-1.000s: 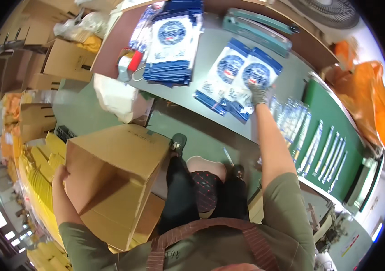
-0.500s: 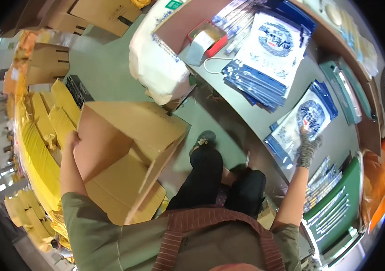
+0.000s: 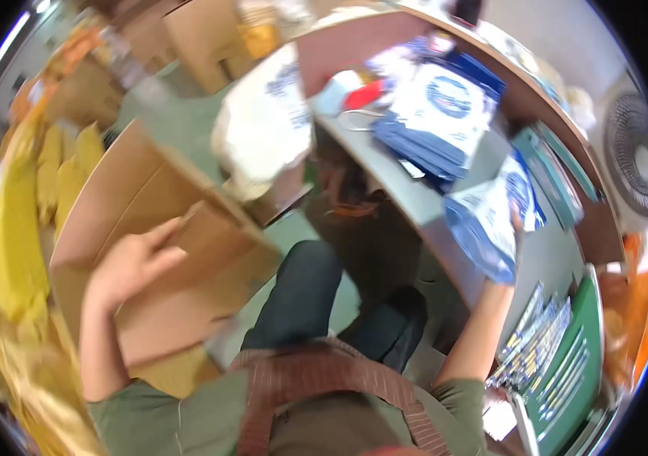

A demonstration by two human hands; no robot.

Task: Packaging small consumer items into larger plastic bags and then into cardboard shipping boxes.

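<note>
In front of me on the left a large cardboard box (image 3: 130,201) stands open. My left hand (image 3: 135,267) hovers at its near side with fingers spread, slightly blurred; whether it touches the cardboard I cannot tell. On the right, my right hand (image 3: 518,232) grips a small stack of blue-and-white printed plastic bags (image 3: 483,224) over the grey tabletop. The stack bends and sags toward me, hiding part of the fingers. A thicker pile of similar bags (image 3: 445,114) lies farther back on the table.
The grey table (image 3: 385,171) has a raised brown rim. A red container (image 3: 363,94) sits at its far left end. Green trays (image 3: 559,178) and a green board (image 3: 567,365) lie to the right. A white sack (image 3: 259,133) stands beyond the box; yellow bundles (image 3: 16,243) line the left.
My right hand has gripped the smaller stack of bags and raised it, bending it. My left hand has left the box's edge and moved right, opening. The whole view has shifted.
</note>
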